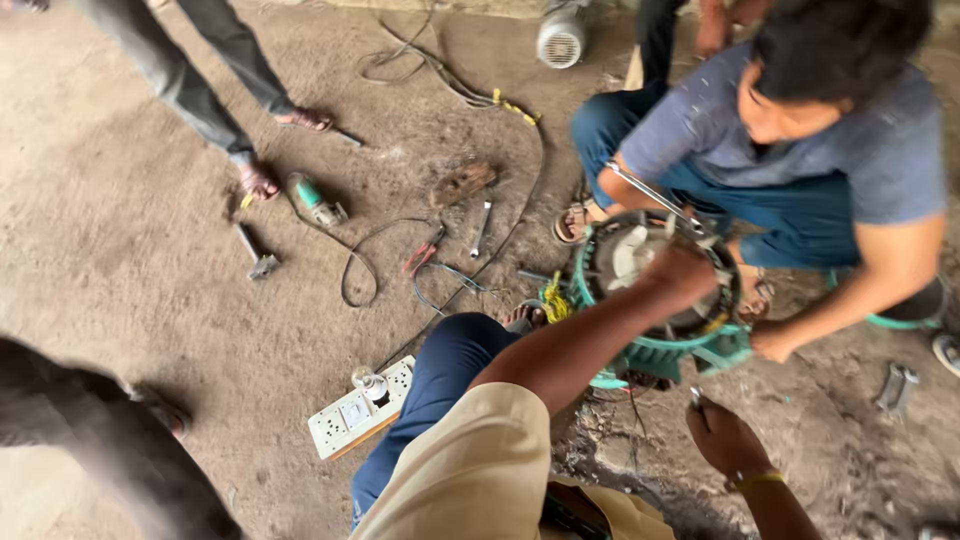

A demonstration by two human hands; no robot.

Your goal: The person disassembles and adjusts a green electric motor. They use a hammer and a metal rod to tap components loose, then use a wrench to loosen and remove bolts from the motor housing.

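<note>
Green motor housing (655, 355) sits on the dirt floor (150, 230) at about 3 o'clock from the frame's centre, between the wearer's knee (450, 350) and a crouching co-worker (800, 150) at 1 o'clock. The co-worker's hand (772, 342) touches the housing's right edge, and a long wrench (645, 190) lies across its top. Scattered at 10 to 12 o'clock are an angle grinder (315, 200), a hammer (255, 252), red-handled pliers (420, 255), a spanner (482, 225) and loose black cables (450, 85). A white power strip (355, 410) lies at 7 o'clock, and a second spanner (895, 385) lies at 4 o'clock. The left hand (685, 278) rests clenched over the housing's upper rim; blur hides whether it grasps anything. The right hand (722, 432), at 5 o'clock, pinches a small metal tool (696, 397), just beside the housing's lower edge.
</note>
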